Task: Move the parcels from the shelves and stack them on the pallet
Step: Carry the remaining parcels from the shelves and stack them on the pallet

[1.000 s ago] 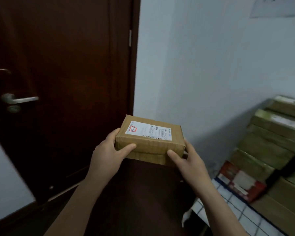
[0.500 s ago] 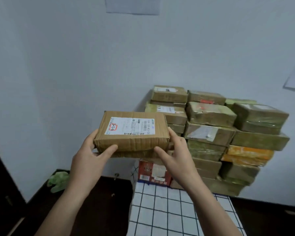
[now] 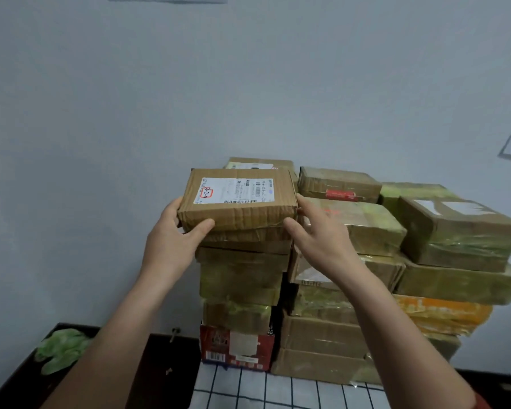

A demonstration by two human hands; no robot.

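Both hands grasp one brown parcel (image 3: 239,199) by its short ends, white label facing up. The left hand (image 3: 171,234) curls round the left end, with its thumb pressed flat on the near face low at the corner. The right hand (image 3: 322,234) is less tightly wrapped. Its thumb touches the near right lower corner, and its fingers (image 3: 306,203) reach straighter up along the right end.

The parcel is level, on or just above the top of the left column of the stack (image 3: 242,278). Whether it already rests there I cannot tell. Its near face overhangs the box below a little toward the person.

On the right the room is tight. The right hand's fingers sit in the narrow gap between the parcel and the next column, whose top box with a red label (image 3: 340,184) lies just beside. A box with a white label (image 3: 257,165) lies close behind the parcel.

To the left of the stack there is only bare wall (image 3: 101,143) and open air, and the wall above is open too. The stack stands against the wall on a checked sheet (image 3: 278,394), a red carton (image 3: 236,346) at its foot. A green wad (image 3: 62,349) lies on the dark floor (image 3: 130,379), well apart to the left.
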